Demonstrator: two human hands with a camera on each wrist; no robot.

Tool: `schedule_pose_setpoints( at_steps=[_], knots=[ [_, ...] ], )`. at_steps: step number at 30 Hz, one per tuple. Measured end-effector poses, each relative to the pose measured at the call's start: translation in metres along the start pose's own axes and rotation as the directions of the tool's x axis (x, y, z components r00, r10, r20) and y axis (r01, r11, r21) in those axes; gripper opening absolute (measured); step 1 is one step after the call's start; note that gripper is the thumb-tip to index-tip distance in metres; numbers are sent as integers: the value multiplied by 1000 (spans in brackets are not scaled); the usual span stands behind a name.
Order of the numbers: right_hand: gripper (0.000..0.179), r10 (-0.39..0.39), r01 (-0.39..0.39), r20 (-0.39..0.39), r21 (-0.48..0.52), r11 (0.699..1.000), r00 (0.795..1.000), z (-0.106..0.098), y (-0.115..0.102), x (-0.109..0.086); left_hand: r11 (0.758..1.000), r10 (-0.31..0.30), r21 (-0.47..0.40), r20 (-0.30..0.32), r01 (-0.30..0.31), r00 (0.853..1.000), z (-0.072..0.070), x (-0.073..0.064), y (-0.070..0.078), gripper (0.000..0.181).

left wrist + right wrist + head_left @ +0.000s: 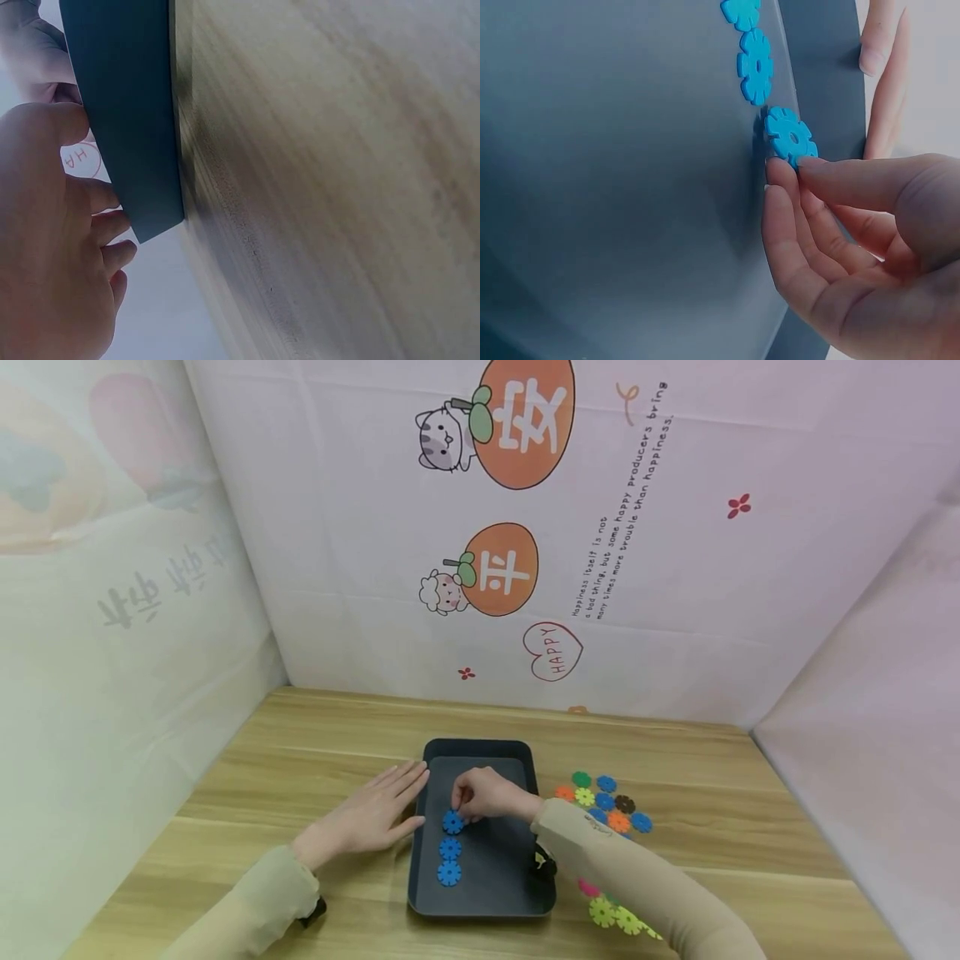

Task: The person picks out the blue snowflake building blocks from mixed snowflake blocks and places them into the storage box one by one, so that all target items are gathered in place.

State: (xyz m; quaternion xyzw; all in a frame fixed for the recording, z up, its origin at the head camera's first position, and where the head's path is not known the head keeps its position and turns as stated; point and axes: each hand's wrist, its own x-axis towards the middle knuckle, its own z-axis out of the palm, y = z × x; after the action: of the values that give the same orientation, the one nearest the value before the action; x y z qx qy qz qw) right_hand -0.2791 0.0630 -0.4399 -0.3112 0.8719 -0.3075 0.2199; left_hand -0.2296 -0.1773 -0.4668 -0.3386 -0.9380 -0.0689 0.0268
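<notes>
My right hand [487, 795] is over the dark tray [495, 877] and pinches a blue notched disc [789, 135] between thumb and fingertips. This snowflake-shaped disc is tilted, its far edge close to the tray floor. Two more blue discs lie flat in the tray in a line toward me, a middle disc [450, 847] and a nearer disc [449, 872], along the left side. My left hand [371, 810] has its fingers extended, with fingertips and thumb at the tray's left rim. In the left wrist view those fingertips rest against the tray's outer wall [124, 112].
Right of the tray, several loose discs in orange [618, 821], green [581, 779], brown [625, 804], blue and yellow [602, 912] lie on the wooden table [337, 718], partly hidden by my right sleeve [637, 868]. A printed white cloth [360, 568] stands behind the table.
</notes>
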Motion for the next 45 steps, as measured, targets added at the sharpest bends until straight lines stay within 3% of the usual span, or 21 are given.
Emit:
schedule_pose_setpoints(
  at_steps=[34, 40, 45],
  knots=[
    [4, 30, -30, -13, -1, 1000, 999, 3, -2, -5, 1000, -11, 1, -4, 11, 1000, 2, -2, 3, 68],
    [5, 16, -15, -27, 16, 1000, 1000, -5, 1, -10, 1000, -10, -2, -11, 10, 1000, 2, -1, 3, 68],
    [6, -31, 31, -65, -4, 1000, 997, -22, 4, -26, 1000, -10, -3, -22, 9, 1000, 2, -1, 2, 69]
  ],
)
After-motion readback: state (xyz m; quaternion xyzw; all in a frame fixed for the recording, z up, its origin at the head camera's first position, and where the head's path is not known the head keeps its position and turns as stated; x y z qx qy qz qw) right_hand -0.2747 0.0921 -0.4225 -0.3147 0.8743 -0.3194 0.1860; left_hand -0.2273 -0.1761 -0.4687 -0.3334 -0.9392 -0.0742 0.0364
